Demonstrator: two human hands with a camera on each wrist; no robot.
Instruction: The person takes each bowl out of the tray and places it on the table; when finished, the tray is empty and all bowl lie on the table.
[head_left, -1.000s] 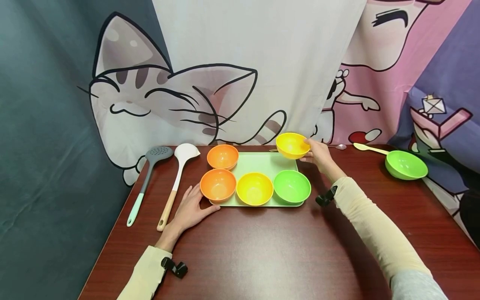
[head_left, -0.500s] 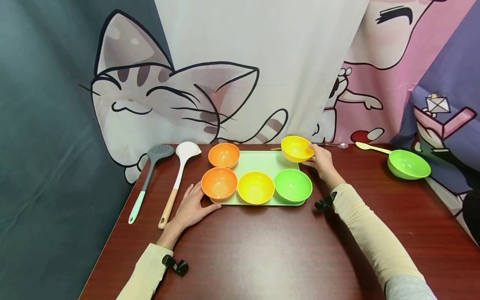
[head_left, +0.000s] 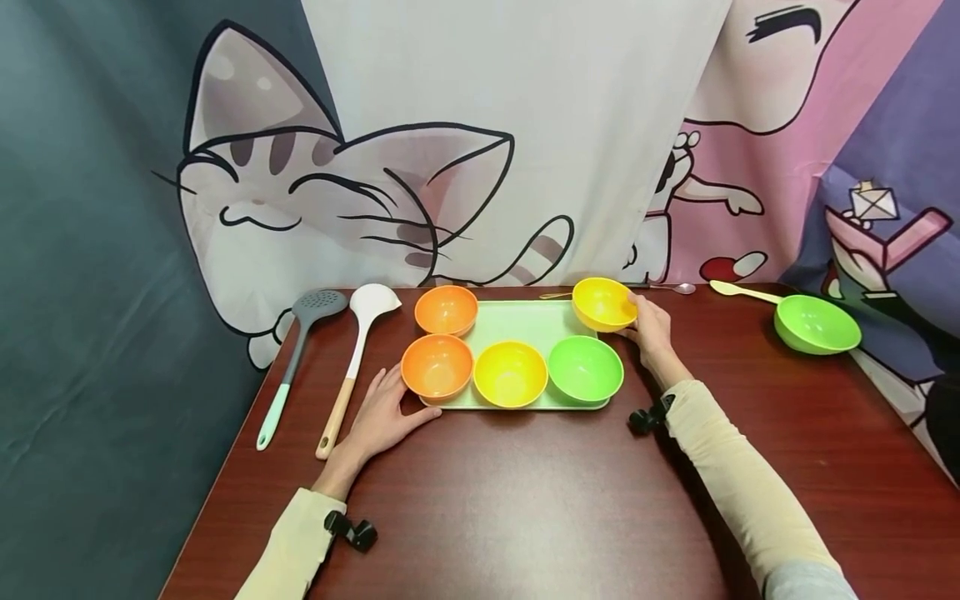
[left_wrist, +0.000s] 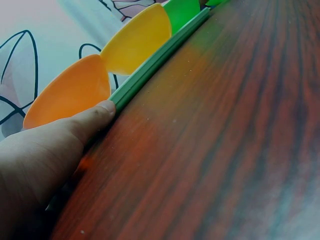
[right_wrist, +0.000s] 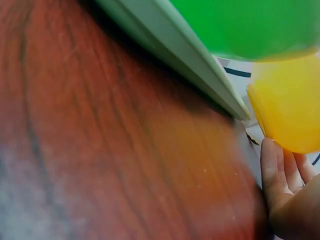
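In the head view my right hand [head_left: 652, 332] pinches a yellow bowl [head_left: 602, 305] by its right side, over the back right corner of a pale green tray [head_left: 525, 321]. The right wrist view has the fingers [right_wrist: 272, 165] under and against this bowl. My left hand [head_left: 382, 417] lies at the tray's front left corner, fingers extended beside the front orange bowl [head_left: 437, 367]. Its thumb touches the tray edge in the left wrist view. A second yellow bowl [head_left: 510, 375] and a green bowl [head_left: 585, 369] complete the front row; another orange bowl [head_left: 446, 310] stands behind.
Left of the tray lie a grey slotted turner [head_left: 303, 333] and a white ladle [head_left: 363, 333]. At the far right sits a green bowl [head_left: 816, 325] by a pale yellow utensil [head_left: 742, 292]. A metal spoon [head_left: 682, 288] lies along the back edge.
My right hand has carried the yellow bowl right and slightly towards me, lower over the tray's back right corner. The left hand stays in place.
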